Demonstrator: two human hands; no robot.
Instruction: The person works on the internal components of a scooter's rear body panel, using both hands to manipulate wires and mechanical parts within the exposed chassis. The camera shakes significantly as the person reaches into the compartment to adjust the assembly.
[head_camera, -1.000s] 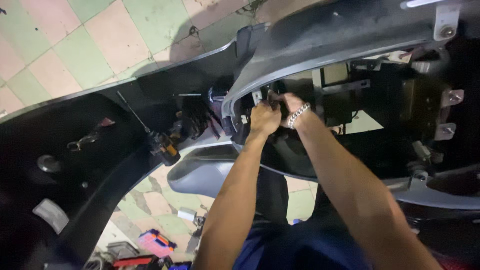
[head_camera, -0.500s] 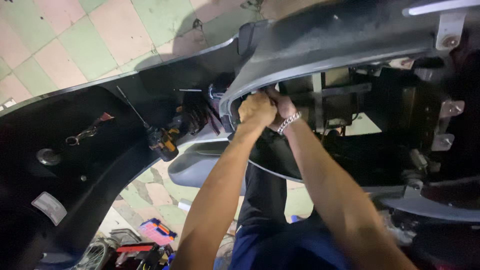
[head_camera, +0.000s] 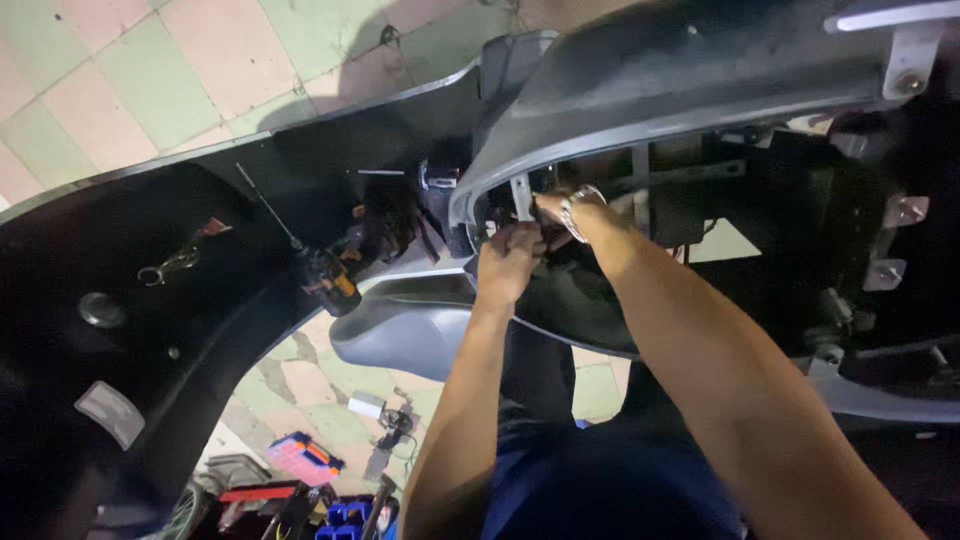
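Since the earlier frame the two hands have drawn slightly apart and lower, no longer bunched in one knot. The left hand (head_camera: 508, 262) curls its fingers together against the dark parts inside the grey scooter body panel (head_camera: 640, 95). The right hand (head_camera: 556, 215), wearing a metal bracelet (head_camera: 575, 203), reaches beside a pale upright bracket (head_camera: 521, 197); its fingers are hidden. A screwdriver (head_camera: 318, 268) lies on the black panel (head_camera: 120, 330), well apart.
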